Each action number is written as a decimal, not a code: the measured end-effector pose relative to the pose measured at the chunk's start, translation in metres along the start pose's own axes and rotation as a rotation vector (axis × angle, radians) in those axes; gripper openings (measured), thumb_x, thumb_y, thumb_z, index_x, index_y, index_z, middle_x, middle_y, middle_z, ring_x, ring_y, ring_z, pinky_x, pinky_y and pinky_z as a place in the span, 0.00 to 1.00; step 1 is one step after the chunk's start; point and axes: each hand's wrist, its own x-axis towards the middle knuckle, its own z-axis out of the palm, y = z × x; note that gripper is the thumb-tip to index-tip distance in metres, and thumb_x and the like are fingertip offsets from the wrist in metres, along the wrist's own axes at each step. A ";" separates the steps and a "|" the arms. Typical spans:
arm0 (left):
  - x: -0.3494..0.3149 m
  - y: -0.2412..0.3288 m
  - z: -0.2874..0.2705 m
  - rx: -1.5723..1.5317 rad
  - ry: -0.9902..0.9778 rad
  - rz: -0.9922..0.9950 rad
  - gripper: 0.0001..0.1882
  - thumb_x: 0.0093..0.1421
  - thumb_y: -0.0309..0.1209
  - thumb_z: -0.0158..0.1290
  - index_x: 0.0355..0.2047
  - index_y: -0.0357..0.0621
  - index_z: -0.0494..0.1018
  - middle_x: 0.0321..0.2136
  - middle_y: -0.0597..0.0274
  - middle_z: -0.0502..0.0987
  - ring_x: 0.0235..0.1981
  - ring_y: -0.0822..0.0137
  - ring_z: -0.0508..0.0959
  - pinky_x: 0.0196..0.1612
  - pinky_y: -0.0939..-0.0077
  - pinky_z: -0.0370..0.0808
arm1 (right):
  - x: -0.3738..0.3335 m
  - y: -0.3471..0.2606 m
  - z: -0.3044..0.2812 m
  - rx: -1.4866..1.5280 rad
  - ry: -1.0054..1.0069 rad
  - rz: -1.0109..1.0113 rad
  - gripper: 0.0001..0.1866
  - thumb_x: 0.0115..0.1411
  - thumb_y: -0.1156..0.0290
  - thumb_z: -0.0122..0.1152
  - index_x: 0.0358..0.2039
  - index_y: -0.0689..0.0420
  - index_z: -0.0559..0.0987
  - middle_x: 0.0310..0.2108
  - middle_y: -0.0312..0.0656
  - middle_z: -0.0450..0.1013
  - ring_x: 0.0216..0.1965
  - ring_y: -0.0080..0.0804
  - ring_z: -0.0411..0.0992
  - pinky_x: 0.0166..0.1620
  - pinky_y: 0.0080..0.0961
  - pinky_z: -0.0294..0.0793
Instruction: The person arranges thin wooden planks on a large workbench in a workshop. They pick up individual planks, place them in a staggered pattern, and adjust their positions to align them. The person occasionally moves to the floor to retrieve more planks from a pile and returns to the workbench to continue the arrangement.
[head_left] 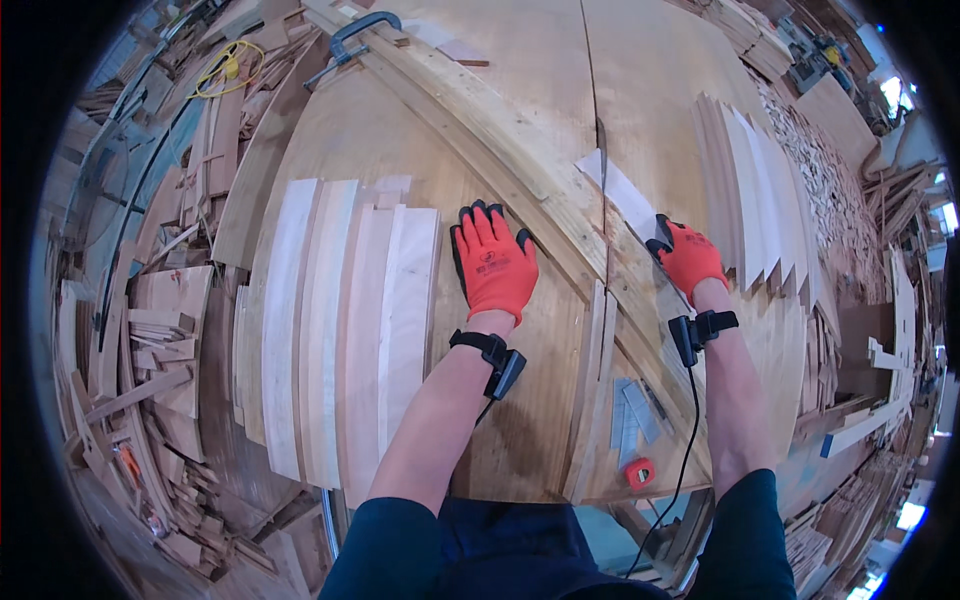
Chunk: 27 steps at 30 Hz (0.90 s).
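The left hand (493,262) lies flat and released on the table (520,440). The right hand (688,256) grasps a thin board (625,200); it seems light and stiff, best held at the edges

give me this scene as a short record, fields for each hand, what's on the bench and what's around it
left hand: left hand in a red glove, flat on the plywood bench top, fingers spread
right hand: right hand in a red glove, resting on a pale wood strip by the saw blade
fence: long timber rail held by a blue clamp
bench left: row of pale boards
bench right: fanned stack of thin slats
near edge: red tape measure
surroundings: wood offcuts piled beside the bench
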 end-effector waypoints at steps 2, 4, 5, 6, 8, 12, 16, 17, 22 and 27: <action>-0.001 -0.002 0.000 0.011 0.000 0.000 0.34 0.66 0.45 0.45 0.64 0.32 0.61 0.66 0.39 0.60 0.69 0.44 0.55 0.71 0.50 0.47 | -0.002 -0.008 -0.010 0.014 -0.060 0.016 0.31 0.62 0.52 0.59 0.64 0.46 0.69 0.58 0.46 0.71 0.58 0.44 0.71 0.59 0.39 0.71; -0.002 -0.002 -0.001 0.030 -0.004 -0.001 0.33 0.66 0.45 0.45 0.64 0.32 0.61 0.66 0.39 0.60 0.69 0.44 0.55 0.71 0.50 0.47 | -0.003 -0.010 -0.015 0.019 -0.080 0.019 0.31 0.63 0.51 0.59 0.64 0.44 0.69 0.58 0.46 0.71 0.57 0.44 0.71 0.58 0.39 0.72; -0.001 -0.001 -0.002 0.037 -0.007 -0.001 0.33 0.66 0.45 0.45 0.64 0.32 0.61 0.66 0.39 0.60 0.69 0.44 0.55 0.71 0.50 0.47 | -0.002 -0.007 -0.013 0.017 -0.071 0.014 0.31 0.63 0.50 0.59 0.65 0.44 0.69 0.58 0.46 0.71 0.57 0.44 0.71 0.58 0.40 0.72; -0.002 0.001 -0.004 0.040 -0.020 -0.007 0.33 0.66 0.45 0.45 0.64 0.32 0.61 0.66 0.39 0.60 0.69 0.44 0.55 0.71 0.50 0.48 | -0.002 -0.005 -0.012 0.015 -0.061 0.008 0.31 0.63 0.49 0.58 0.65 0.43 0.69 0.58 0.46 0.71 0.57 0.45 0.71 0.58 0.40 0.72; -0.003 0.004 -0.007 0.031 -0.041 -0.019 0.33 0.67 0.45 0.45 0.64 0.32 0.61 0.66 0.39 0.60 0.69 0.44 0.55 0.71 0.50 0.48 | 0.001 -0.001 -0.011 -0.005 -0.089 0.010 0.31 0.63 0.49 0.58 0.65 0.43 0.68 0.59 0.46 0.70 0.57 0.45 0.71 0.57 0.41 0.73; -0.003 0.006 -0.018 0.067 -0.081 -0.040 0.33 0.66 0.45 0.45 0.64 0.33 0.61 0.66 0.39 0.60 0.69 0.44 0.56 0.71 0.50 0.47 | 0.005 -0.002 -0.012 -0.025 -0.120 -0.014 0.31 0.62 0.50 0.60 0.64 0.44 0.69 0.56 0.47 0.71 0.56 0.46 0.72 0.55 0.42 0.74; -0.002 0.014 -0.033 0.092 -0.128 -0.052 0.34 0.66 0.44 0.46 0.65 0.33 0.60 0.67 0.39 0.59 0.69 0.44 0.55 0.71 0.50 0.47 | 0.008 0.000 -0.025 -0.011 -0.183 -0.024 0.32 0.61 0.52 0.63 0.64 0.46 0.69 0.54 0.48 0.72 0.54 0.47 0.72 0.54 0.42 0.75; -0.002 0.015 -0.037 0.099 -0.140 -0.058 0.34 0.66 0.44 0.46 0.65 0.33 0.60 0.67 0.39 0.59 0.69 0.44 0.55 0.71 0.50 0.47 | 0.009 0.000 -0.029 -0.002 -0.204 -0.035 0.32 0.60 0.53 0.63 0.64 0.46 0.69 0.54 0.48 0.72 0.54 0.47 0.72 0.53 0.42 0.75; 0.003 0.027 -0.061 0.152 -0.176 -0.093 0.34 0.64 0.44 0.49 0.64 0.34 0.61 0.66 0.39 0.60 0.68 0.44 0.57 0.70 0.49 0.49 | 0.018 0.005 -0.051 0.111 -0.250 -0.069 0.28 0.57 0.54 0.67 0.54 0.54 0.74 0.51 0.50 0.74 0.53 0.48 0.74 0.53 0.41 0.75; 0.010 0.042 -0.085 0.170 -0.234 -0.121 0.34 0.63 0.44 0.50 0.63 0.34 0.61 0.65 0.39 0.61 0.67 0.43 0.57 0.70 0.48 0.49 | 0.030 0.015 -0.078 0.164 -0.280 -0.064 0.26 0.55 0.54 0.69 0.49 0.57 0.76 0.49 0.50 0.75 0.51 0.49 0.75 0.52 0.41 0.75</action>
